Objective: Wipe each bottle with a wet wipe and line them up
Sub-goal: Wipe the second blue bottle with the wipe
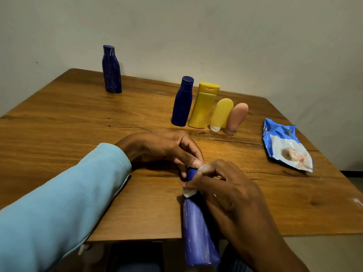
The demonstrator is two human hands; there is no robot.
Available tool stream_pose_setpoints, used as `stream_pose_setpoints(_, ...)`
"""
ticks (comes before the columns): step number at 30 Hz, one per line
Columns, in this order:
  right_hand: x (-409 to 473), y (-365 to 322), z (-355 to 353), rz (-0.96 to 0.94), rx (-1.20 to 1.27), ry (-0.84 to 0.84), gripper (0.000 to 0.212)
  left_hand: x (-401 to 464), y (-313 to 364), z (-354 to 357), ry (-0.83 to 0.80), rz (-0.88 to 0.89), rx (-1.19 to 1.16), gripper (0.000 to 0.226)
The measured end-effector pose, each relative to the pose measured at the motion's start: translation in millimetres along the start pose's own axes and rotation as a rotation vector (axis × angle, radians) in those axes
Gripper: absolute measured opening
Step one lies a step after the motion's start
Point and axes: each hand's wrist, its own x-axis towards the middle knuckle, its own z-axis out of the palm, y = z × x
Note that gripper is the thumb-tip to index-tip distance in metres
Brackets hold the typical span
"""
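Blue bottle (198, 228) lying long axis toward the viewer, base hanging past the near table (59, 122) edge, cap pointing at the row. Left hand (163, 148) pinching the cap end, thumb and fingers curled round it. Right hand (222, 185) nearer the body, fingers closed on a wet wipe (189, 192) pressed against the neck. Judged next: wipe drawn down the body toward the base. Row of four well beyond: dark blue bottle (181, 103), yellow bottle (203, 107), yellow tube (221, 114), pink tube (235, 118). Another blue bottle (111, 70) far left, wipes pack (286, 144) right.

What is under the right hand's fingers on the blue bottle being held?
A white wet wipe shows beneath the right hand, pressed on the blue bottle near its cap. Most of the wipe is covered by fingers.
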Motion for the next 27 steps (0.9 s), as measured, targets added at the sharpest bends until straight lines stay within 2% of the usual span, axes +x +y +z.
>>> stream_pose_setpoints(3,-7,5,-3,-0.01,-0.033,-0.025,0.025,0,-1,0,-0.001,0.008,0.008,0.022)
stream_pose_setpoints(7,-21,14,-19,0.068,0.094,0.063,0.026,0,-1,-1,0.012,0.005,0.049,0.025)
stream_pose_setpoints(10,-23,19,-25,0.136,0.149,0.141,0.033,0,1,0,0.007,0.0,0.051,0.026)
stream_pose_setpoints(15,-22,22,-12,0.169,0.115,0.147,0.049,-2,0,0,0.009,0.016,0.033,0.025)
stream_pose_setpoints(20,-29,17,-11,0.099,0.194,0.121,0.033,-2,0,2,0.026,0.023,0.031,0.025)
stream_pose_setpoints(22,-34,16,-18,0.076,0.245,0.123,0.036,-2,0,1,0.029,0.024,0.03,0.025)
stream_pose_setpoints(27,-35,21,-21,0.155,0.273,0.214,0.034,0,-2,-1,0.011,0.037,0.027,0.026)
